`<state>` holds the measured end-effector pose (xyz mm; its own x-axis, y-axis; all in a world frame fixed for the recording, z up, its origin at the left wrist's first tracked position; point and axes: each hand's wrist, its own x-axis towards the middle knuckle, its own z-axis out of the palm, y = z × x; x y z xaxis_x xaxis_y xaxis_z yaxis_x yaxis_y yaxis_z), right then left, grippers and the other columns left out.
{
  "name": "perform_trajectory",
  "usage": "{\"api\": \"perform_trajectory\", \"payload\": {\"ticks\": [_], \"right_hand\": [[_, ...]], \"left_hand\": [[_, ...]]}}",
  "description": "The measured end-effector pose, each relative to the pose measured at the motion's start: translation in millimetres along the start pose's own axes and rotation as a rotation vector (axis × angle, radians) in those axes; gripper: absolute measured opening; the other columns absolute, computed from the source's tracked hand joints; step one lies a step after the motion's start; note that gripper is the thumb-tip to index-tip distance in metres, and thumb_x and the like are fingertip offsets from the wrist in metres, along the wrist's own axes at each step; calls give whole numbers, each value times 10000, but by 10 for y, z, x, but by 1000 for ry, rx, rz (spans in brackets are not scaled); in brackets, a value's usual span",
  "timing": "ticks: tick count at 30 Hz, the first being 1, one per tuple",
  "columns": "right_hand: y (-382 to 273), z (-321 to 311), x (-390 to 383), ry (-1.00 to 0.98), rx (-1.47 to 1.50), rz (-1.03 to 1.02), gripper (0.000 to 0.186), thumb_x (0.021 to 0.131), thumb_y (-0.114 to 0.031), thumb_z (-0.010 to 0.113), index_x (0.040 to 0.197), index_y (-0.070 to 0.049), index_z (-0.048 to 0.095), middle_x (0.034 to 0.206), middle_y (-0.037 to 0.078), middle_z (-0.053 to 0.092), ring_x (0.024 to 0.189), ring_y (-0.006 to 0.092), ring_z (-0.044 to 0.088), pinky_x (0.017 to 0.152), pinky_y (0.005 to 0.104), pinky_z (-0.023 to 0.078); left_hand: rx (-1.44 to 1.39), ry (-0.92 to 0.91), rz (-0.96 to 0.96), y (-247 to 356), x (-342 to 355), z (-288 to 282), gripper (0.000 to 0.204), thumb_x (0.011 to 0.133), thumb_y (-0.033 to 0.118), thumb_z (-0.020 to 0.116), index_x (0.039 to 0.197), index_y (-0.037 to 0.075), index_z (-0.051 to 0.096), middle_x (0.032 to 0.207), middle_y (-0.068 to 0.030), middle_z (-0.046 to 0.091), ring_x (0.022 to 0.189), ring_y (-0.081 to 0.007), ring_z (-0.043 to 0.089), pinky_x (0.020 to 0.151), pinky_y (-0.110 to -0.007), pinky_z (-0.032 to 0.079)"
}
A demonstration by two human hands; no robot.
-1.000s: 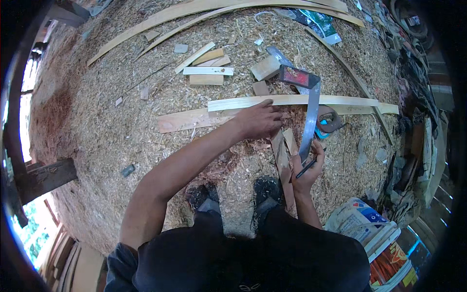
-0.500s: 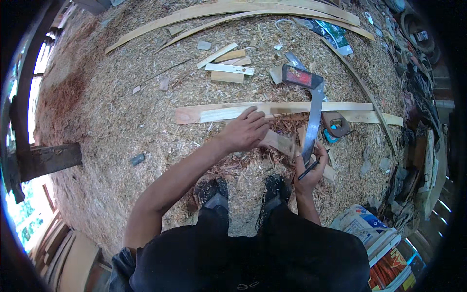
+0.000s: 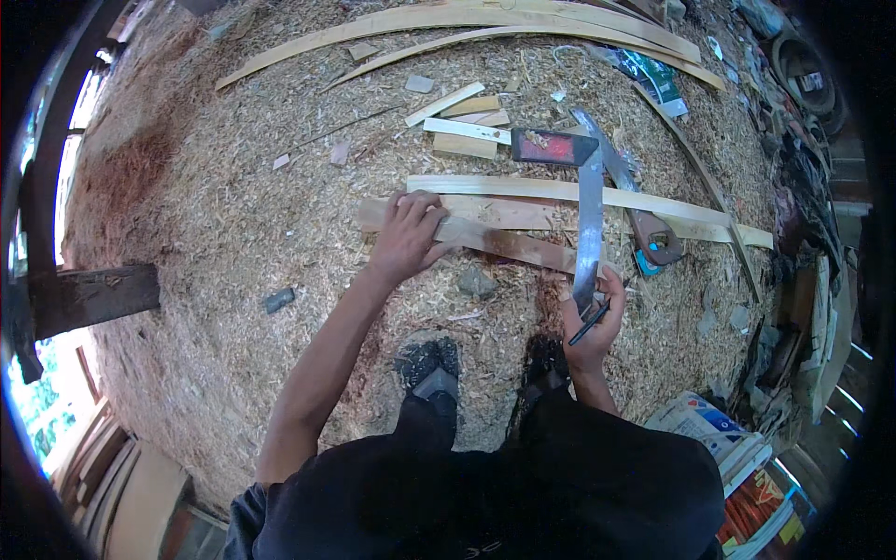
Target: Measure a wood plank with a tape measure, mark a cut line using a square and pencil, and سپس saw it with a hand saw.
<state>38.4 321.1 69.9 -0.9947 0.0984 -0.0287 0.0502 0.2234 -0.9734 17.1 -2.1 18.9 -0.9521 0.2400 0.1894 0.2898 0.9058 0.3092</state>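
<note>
Over shaving-strewn ground, left of the saw, I judge the wooden strip light, stiff, best held endwise: my left hand grips one end, my right hand clasps the square and dark pencil.

Metal-bladed square, dark pencil, slanting wooden strip

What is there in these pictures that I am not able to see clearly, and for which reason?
In the head view:
- Wooden piece: the left hand covers part of it at the left, and the try square crosses in front near its right end.
- Dark pen-like tool in the right hand: too small to tell which end is the tip.
- White container: the dark clothing covers part of it.
</note>
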Motion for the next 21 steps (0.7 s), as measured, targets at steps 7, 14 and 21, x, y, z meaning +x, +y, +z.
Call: {"api": "perform_trajectory", "payload": {"ticks": [7, 14, 21], "right_hand": [[-9, 24, -29, -28, -10, 63, 679, 845, -39, 747, 1428, 39, 407, 1207, 120, 541, 1043, 199, 603, 916, 333, 506], [19, 20, -44, -25, -91, 8, 690, 845, -43, 751, 1437, 28, 404, 1252, 129, 508, 1123, 210, 567, 951, 340, 492], [-53, 37, -51, -73, -73, 76, 678, 842, -54, 752, 1430, 21, 423, 1247, 127, 496, 1152, 213, 539, 970, 345, 480]], "left_hand": [[-89, 95, -13, -401, -309, -156, 594, 819, 478, 768, 1228, 80, 602, 1280, -121, 552, 1265, -322, 516, 1163, -544, 289], [-149, 60, -113, -719, -624, -474, 624, 754, 429, 833, 1217, 65, 627, 1264, -148, 604, 1188, -337, 576, 1076, -477, 393], [-134, 101, -226, -532, -468, -355, 576, 776, 375, 827, 1221, 66, 632, 1265, -138, 607, 1208, -325, 557, 1033, -472, 407]]}}
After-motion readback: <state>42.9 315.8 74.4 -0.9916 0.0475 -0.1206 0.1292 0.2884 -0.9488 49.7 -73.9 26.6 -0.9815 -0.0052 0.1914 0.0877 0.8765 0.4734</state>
